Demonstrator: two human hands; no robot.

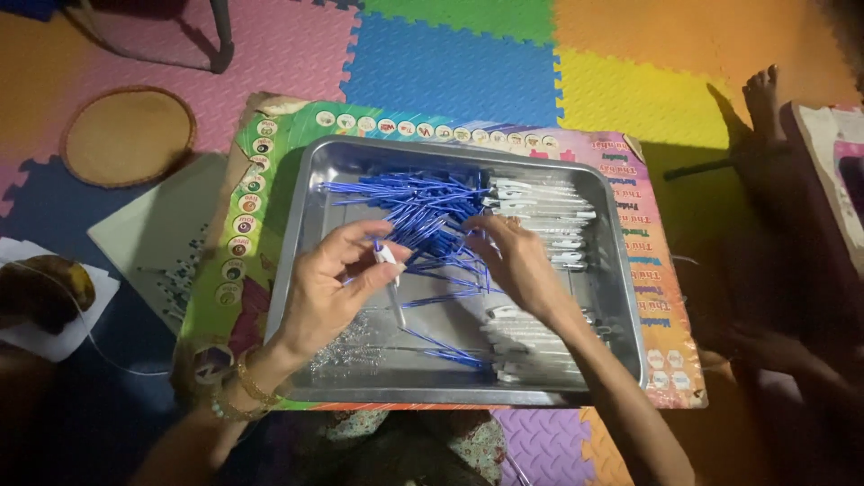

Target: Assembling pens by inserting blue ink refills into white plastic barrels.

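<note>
A metal tray (306,216) sits at the centre of the frame on a colourful printed board (630,180), over foam floor mats (450,63). The left hand (328,288) pinches a white pen barrel (391,270) between thumb and fingers, lower centre-left. The right hand (513,261) lies with fingers loosely curled on the heap of blue pen refills (418,211) in the tray's upper middle; whether it grips any, I cannot tell. White pen barrels (544,211) line the tray's right side. A round woven mat (126,135) lies upper left.
</note>
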